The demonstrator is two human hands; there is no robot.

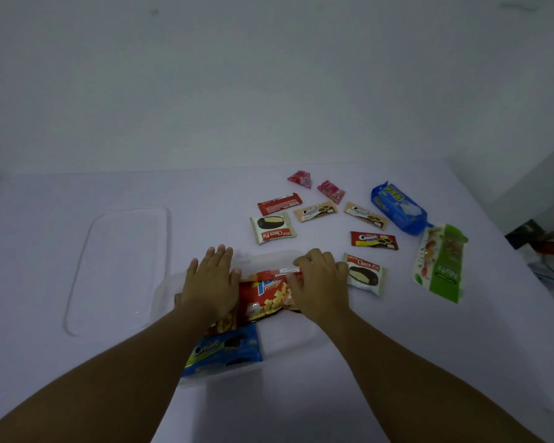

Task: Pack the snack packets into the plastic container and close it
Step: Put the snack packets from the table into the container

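Clear plastic container (163, 302) sat on the table (77, 394) right in front of the person, thin see-through walls, rounded corners, hard to trace against the cloth. Its lid (122, 270) lay flat to the left, separate, same clear plastic, rounded rectangle. Inside: a glossy red potato snack bag (264, 297) crinkled in the middle, and a blue cream-cookie pack (224, 351) at the near end. Left hand (211, 282) was flat, fingers spread, palm down over the container's left part, gripping nothing I could see. Right hand (319, 282) had fingers curled onto the red bag's far-right edge, pressing or pinching it; couldn't tell which. Loose on the table beyond and to the right: 2 Choco Pie packets (273, 227) (364, 274), 2 tan cream bars (315, 211) (365, 215), a red cream bar (374, 240), a red wafer wrapper (279, 203), 2 small pink candy packets (299, 179) (331, 191), a puffy blue pack (397, 207), and a flat green-and-white nuts pouch (440, 263). Table covering was smooth, pale lilac-white, matte. Plain pale wall (269, 75) behind, dim light. Dark clutter (538, 241) at the right edge, not identifiable.
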